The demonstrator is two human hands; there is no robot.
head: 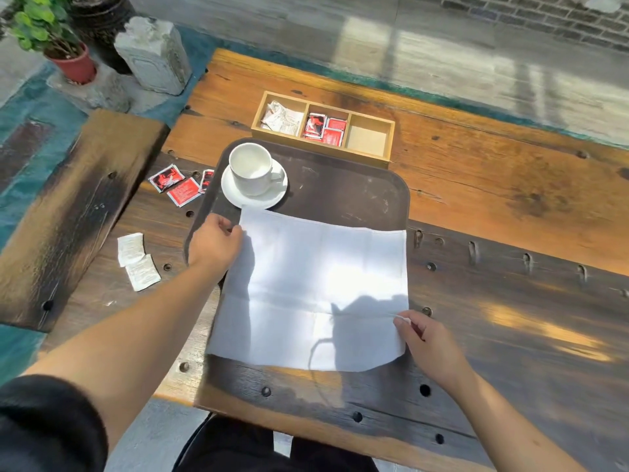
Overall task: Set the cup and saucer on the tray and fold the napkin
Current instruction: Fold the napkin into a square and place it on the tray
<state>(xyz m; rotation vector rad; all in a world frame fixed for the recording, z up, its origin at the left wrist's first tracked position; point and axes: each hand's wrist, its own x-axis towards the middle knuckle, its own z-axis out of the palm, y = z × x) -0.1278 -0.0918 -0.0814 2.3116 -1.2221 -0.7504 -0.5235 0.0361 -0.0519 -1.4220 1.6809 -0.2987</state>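
Observation:
A white cup [252, 168] stands upright on a white saucer [253, 195] at the far left corner of a dark brown tray [357, 189]. A white napkin [306, 284] lies spread flat over the tray's near half and hangs past its front edge onto the wooden table. My left hand [214, 243] pinches the napkin's far left edge. My right hand [425, 338] pinches its near right edge, close to the corner.
A wooden three-compartment box [369, 155] with white and red packets sits just beyond the tray. Loose red packets [177, 185] and white packets [138, 260] lie on the table left of the tray. A bench [68, 212] runs along the left; a potted plant [58, 39] stands far left.

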